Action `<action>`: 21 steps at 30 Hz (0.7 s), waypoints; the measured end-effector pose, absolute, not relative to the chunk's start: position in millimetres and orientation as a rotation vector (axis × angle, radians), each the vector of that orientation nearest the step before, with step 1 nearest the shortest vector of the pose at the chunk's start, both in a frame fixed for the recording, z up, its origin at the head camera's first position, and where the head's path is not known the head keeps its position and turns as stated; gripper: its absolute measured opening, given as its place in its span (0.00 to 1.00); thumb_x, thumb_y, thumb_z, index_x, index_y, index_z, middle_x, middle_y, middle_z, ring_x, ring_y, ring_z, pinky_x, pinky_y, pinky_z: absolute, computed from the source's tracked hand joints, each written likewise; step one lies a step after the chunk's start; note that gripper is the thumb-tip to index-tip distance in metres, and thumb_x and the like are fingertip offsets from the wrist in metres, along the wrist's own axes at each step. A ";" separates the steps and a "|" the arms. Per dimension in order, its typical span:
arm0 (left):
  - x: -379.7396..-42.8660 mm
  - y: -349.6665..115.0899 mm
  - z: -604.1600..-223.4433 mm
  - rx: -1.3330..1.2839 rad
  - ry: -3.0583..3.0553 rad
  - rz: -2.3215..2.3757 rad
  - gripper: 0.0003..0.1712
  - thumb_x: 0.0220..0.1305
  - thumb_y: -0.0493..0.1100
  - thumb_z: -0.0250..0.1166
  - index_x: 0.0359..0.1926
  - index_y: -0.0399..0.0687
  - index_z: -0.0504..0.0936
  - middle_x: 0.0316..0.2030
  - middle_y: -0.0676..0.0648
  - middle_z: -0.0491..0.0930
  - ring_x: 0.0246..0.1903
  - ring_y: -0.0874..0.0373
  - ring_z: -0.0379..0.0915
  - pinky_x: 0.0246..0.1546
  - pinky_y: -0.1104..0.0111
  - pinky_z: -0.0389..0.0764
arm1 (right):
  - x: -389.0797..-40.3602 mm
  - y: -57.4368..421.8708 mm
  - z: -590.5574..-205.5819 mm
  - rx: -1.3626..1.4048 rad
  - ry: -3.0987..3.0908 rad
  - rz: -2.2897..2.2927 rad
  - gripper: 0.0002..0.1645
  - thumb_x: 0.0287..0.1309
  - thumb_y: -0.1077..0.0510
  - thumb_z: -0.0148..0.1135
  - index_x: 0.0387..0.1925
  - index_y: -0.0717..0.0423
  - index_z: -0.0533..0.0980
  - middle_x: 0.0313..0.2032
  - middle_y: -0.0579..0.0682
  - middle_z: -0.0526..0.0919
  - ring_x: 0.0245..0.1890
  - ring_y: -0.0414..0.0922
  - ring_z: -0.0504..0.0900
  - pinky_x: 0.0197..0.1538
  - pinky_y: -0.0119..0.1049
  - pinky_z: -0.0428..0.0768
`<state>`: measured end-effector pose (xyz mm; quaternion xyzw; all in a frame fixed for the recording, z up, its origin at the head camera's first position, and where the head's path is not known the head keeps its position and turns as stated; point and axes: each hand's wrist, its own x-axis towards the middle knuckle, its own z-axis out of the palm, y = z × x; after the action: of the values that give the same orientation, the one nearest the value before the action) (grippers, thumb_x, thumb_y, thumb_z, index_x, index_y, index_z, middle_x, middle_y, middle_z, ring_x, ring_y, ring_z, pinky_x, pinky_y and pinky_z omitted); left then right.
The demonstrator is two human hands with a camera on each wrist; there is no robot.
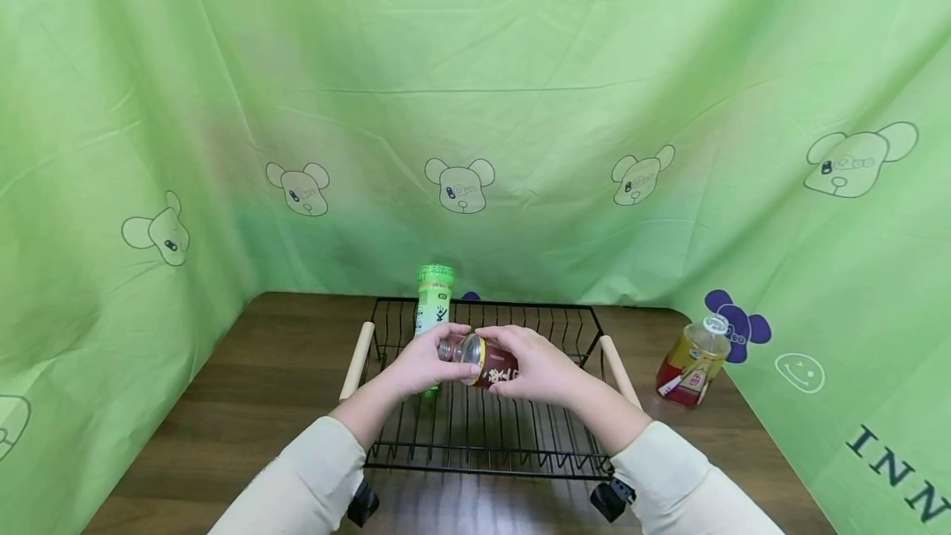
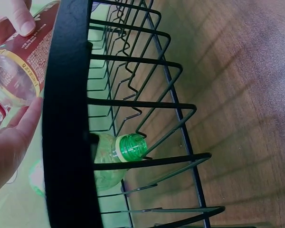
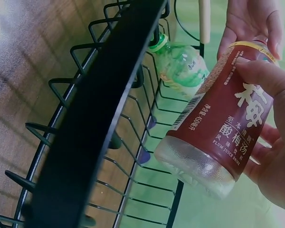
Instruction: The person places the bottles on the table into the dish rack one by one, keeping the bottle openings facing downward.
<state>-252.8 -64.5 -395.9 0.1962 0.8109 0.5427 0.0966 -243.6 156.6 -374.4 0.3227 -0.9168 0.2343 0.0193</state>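
Above the black wire rack [image 1: 483, 436], a plum juice bottle [image 3: 218, 118] with a dark red label is held sideways between both hands. My left hand [image 1: 422, 363] grips the neck end, thumb and fingers around the clear shoulder. With thumb and fingers around the labelled body, my right hand [image 1: 537, 363] holds the other end. A green bottle [image 1: 434, 297] is in the rack's left rear part, partly hidden behind the left hand. Its green cap [image 2: 133, 147] shows between the wires in the left wrist view.
On the wooden table [image 1: 282, 370], a bottle with a yellow and red label [image 1: 693, 362] stands right of the rack. Pale wooden handles [image 1: 358, 360] flank the rack, with black feet [image 1: 362, 504] at its front. A green printed cloth [image 1: 461, 122] hangs around the table.
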 end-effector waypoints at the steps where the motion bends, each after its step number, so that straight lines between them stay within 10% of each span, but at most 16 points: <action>1: -252.8 -64.2 -396.0 0.586 2.395 1.611 0.39 0.55 0.45 0.73 0.66 0.40 0.69 0.56 0.37 0.77 0.53 0.46 0.76 0.50 0.58 0.80 | -243.6 156.6 -374.5 1.007 -2.844 0.713 0.44 0.45 0.53 0.75 0.66 0.50 0.68 0.56 0.53 0.79 0.55 0.51 0.76 0.51 0.45 0.77; 21: -249.6 -65.1 -406.0 0.430 2.426 1.751 0.38 0.52 0.44 0.75 0.63 0.41 0.73 0.52 0.37 0.79 0.48 0.49 0.78 0.44 0.61 0.83 | -243.6 162.1 -373.9 0.825 -2.832 0.846 0.52 0.46 0.49 0.76 0.72 0.44 0.62 0.65 0.55 0.72 0.61 0.56 0.72 0.58 0.57 0.74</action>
<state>-249.6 -65.1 -406.0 0.1420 0.8012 0.5782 0.0593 -243.6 162.1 -373.9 0.2688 -0.9222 0.2756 0.0364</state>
